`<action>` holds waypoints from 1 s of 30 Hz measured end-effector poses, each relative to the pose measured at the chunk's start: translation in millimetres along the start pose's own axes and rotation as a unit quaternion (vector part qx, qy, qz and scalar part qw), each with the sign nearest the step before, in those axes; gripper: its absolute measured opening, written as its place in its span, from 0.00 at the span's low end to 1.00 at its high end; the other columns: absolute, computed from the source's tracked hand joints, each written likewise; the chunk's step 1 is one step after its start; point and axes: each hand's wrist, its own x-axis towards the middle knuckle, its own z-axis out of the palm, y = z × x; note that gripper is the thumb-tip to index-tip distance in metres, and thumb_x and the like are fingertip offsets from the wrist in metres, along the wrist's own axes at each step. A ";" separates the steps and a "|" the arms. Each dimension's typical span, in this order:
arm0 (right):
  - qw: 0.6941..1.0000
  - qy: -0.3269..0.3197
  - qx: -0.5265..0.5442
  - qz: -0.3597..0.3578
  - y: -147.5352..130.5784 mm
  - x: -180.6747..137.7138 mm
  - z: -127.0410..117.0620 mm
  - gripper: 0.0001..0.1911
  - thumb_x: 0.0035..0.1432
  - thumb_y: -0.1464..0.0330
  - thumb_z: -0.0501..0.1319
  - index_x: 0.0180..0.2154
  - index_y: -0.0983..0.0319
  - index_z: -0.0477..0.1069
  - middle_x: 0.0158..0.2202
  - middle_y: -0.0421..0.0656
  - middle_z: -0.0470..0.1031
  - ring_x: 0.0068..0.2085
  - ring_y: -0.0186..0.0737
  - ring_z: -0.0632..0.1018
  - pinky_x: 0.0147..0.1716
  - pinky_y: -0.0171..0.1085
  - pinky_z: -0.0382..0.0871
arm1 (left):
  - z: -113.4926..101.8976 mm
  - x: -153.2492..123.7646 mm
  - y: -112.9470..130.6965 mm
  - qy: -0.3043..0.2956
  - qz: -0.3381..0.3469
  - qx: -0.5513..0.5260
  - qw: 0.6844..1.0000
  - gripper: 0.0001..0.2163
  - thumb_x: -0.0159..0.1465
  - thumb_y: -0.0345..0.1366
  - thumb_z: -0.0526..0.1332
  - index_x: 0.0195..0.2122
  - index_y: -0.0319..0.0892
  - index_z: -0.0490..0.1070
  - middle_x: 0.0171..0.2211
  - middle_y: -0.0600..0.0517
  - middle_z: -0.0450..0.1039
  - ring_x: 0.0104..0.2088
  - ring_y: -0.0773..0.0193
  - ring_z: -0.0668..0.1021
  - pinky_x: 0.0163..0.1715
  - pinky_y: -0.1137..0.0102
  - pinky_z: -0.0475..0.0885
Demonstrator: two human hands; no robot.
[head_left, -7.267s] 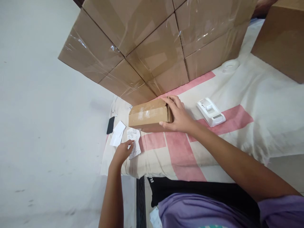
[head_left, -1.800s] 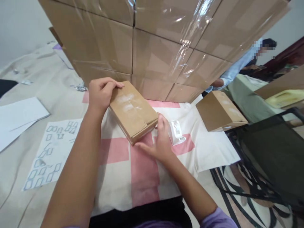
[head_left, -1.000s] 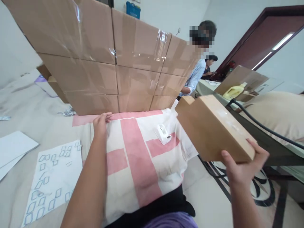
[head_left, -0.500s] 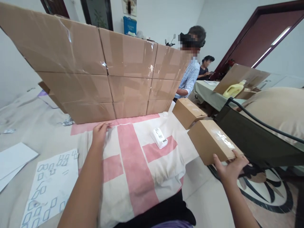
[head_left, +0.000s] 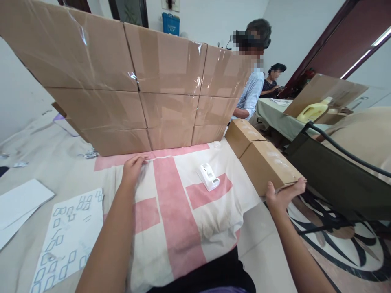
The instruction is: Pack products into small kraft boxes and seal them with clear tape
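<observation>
Cardboard box (head_left: 269, 167), abutting a second box (head_left: 244, 136) at the edge of the cloth (head_left: 183, 211), is gripped under its unsupported near end by the right hand (head_left: 282, 196); the left hand (head_left: 132, 170) is laid open on the cloth, seemingly bracing.

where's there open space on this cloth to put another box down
Bare cloth lies between the left hand and the white device, and nearer the person. The beige cover between the printed sheet and the carton wall is free. The right edge is crowded: the right hand holds a small box beside a second box.
</observation>
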 end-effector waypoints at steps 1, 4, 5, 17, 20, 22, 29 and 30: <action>1.000 -0.002 -0.001 0.002 -2.3 0.4 0.4 0.61 0.55 0.49 0.64 0.71 0.75 0.34 0.68 0.70 0.41 0.70 0.73 0.48 0.66 0.70 0.45 | 0.1 -0.2 0.3 0.000 0.000 0.003 1.000 0.13 0.58 0.46 0.62 0.37 0.44 0.80 0.40 0.46 0.83 0.38 0.56 0.81 0.46 0.62 0.74; 1.000 -0.006 -0.001 0.004 -4.9 -0.7 -0.7 0.61 0.56 0.49 0.64 0.72 0.76 0.33 0.68 0.71 0.39 0.70 0.73 0.47 0.66 0.71 0.44 | 0.5 -0.8 1.5 -0.003 0.000 0.010 1.000 0.13 0.58 0.46 0.62 0.36 0.44 0.80 0.40 0.46 0.83 0.39 0.55 0.81 0.47 0.62 0.74; 1.000 -0.006 0.000 0.003 -4.5 -1.4 -1.2 0.61 0.56 0.49 0.64 0.72 0.76 0.32 0.69 0.71 0.39 0.71 0.73 0.46 0.66 0.71 0.44 | 0.6 -1.1 1.8 -0.004 0.000 0.011 1.000 0.13 0.59 0.46 0.62 0.36 0.44 0.80 0.39 0.46 0.83 0.39 0.55 0.81 0.47 0.62 0.74; 0.999 -0.007 0.041 0.030 -3.6 -4.5 2.5 0.60 0.55 0.50 0.62 0.71 0.76 0.32 0.70 0.71 0.36 0.73 0.73 0.42 0.67 0.71 0.38 | -1.2 2.7 -6.9 -0.007 0.009 0.031 0.999 0.15 0.59 0.46 0.62 0.38 0.42 0.80 0.40 0.46 0.82 0.39 0.55 0.81 0.49 0.60 0.74; 0.998 -0.017 0.042 0.046 -0.8 -6.3 6.7 0.61 0.56 0.48 0.61 0.71 0.76 0.29 0.71 0.71 0.31 0.73 0.73 0.38 0.67 0.72 0.36 | -1.2 3.7 -9.4 -0.009 0.010 0.036 0.999 0.14 0.59 0.46 0.62 0.38 0.42 0.80 0.39 0.46 0.82 0.39 0.55 0.81 0.50 0.60 0.74; 0.997 -0.029 0.041 0.055 2.3 -6.4 10.4 0.62 0.56 0.48 0.61 0.71 0.76 0.28 0.71 0.71 0.28 0.73 0.73 0.36 0.67 0.72 0.35 | -0.9 3.5 -9.8 -0.011 0.010 0.038 0.999 0.15 0.59 0.47 0.62 0.38 0.42 0.80 0.39 0.46 0.82 0.40 0.55 0.81 0.50 0.59 0.74; 0.995 -0.072 0.033 0.053 6.7 10.9 30.6 0.61 0.57 0.50 0.60 0.70 0.77 0.24 0.71 0.71 0.25 0.74 0.71 0.34 0.69 0.70 0.33 | 0.3 0.8 -5.0 -0.017 0.019 0.055 0.998 0.15 0.60 0.46 0.61 0.38 0.42 0.80 0.39 0.45 0.83 0.40 0.54 0.82 0.51 0.59 0.74; 0.995 -0.079 0.035 0.057 6.2 15.2 34.3 0.62 0.57 0.49 0.60 0.70 0.77 0.24 0.71 0.71 0.24 0.73 0.71 0.34 0.69 0.69 0.33 | 0.4 0.5 -4.5 -0.017 0.019 0.059 0.998 0.14 0.60 0.46 0.61 0.38 0.42 0.80 0.40 0.45 0.83 0.40 0.54 0.82 0.50 0.59 0.74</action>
